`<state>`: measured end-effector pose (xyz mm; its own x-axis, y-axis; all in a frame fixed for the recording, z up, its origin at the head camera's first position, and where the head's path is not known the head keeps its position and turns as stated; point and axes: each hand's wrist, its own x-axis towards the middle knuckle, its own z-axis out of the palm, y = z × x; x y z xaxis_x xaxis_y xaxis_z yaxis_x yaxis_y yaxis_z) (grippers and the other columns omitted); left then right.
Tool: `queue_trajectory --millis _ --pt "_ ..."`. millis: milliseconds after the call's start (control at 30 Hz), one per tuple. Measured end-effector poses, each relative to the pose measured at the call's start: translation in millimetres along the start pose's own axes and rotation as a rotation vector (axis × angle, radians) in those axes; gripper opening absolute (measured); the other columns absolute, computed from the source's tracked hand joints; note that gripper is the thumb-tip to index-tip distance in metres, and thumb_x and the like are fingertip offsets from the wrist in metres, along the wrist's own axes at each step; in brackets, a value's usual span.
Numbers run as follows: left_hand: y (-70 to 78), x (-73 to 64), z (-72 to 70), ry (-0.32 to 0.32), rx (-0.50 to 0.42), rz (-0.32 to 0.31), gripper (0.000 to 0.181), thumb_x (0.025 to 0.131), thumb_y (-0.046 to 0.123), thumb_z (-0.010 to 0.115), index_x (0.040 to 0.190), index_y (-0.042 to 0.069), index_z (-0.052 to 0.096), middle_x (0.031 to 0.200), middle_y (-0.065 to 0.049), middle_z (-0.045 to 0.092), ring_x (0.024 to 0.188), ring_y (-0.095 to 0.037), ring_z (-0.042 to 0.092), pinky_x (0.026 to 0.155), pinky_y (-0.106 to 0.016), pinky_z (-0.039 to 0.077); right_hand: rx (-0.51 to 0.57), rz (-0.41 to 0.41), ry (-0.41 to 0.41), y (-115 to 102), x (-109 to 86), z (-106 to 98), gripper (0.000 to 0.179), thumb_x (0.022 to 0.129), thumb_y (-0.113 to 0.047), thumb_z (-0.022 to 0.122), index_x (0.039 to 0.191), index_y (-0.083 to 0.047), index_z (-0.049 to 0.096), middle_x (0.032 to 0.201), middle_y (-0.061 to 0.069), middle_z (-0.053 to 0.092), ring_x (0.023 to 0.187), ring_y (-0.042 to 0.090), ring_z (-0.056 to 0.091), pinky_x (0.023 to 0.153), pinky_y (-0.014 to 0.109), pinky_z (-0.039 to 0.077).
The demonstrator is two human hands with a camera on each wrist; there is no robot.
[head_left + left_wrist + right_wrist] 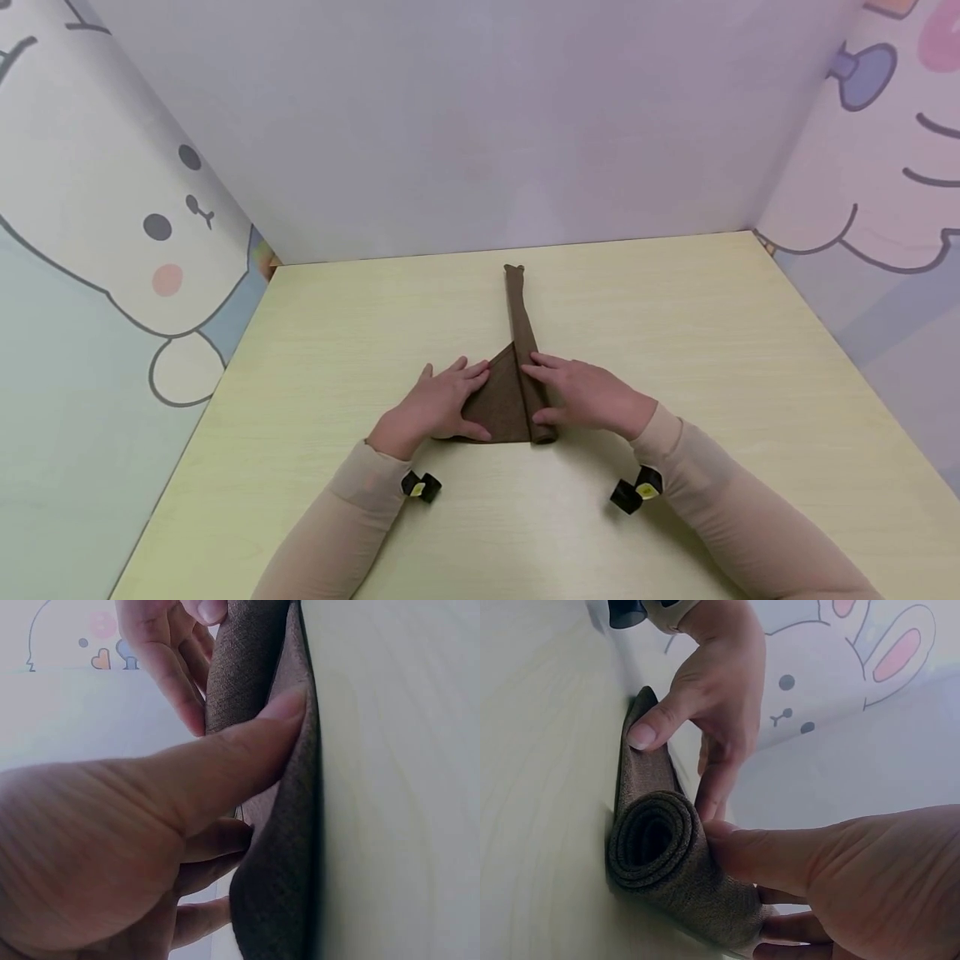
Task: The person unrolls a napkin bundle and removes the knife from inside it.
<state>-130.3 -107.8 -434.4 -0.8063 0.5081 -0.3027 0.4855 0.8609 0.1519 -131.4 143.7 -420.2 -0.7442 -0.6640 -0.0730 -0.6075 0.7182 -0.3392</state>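
Observation:
A brown cloth lies on the table, partly wound into a long narrow roll (517, 321), with a flat triangular flap (498, 408) spreading to its left. Spread over that flap, my left hand (446, 404) presses it with thumb and straight fingertips. My right hand (588, 392) rests along the right side of the roll, thumb near its front end and fingers extended across it. In the right wrist view the roll's end (651, 838) shows several spiral layers, with the right thumb against its side. The left wrist view shows the left thumb (225, 757) on the cloth close to its edge.
The pale wooden table (337, 333) meets a plain wall (480, 125) at the back. Side panels with cartoon animals (172, 208) stand left and right. Small black devices (636, 490) sit at both wrists.

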Motion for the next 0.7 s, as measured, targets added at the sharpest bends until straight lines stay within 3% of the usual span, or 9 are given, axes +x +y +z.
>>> queue_trajectory --millis 700 --pt "2.3 -0.6 -0.5 -0.025 0.013 -0.029 0.098 0.075 0.064 0.070 0.152 0.018 0.031 0.159 0.008 0.020 0.145 -0.024 0.017 0.106 -0.064 0.022 0.039 0.050 -0.049 1.8 -4.0 -3.4 0.075 0.085 -0.037 0.073 0.146 -0.006 0.043 0.151 0.018 0.035 0.130 0.034 0.045 0.099 0.046 0.043"
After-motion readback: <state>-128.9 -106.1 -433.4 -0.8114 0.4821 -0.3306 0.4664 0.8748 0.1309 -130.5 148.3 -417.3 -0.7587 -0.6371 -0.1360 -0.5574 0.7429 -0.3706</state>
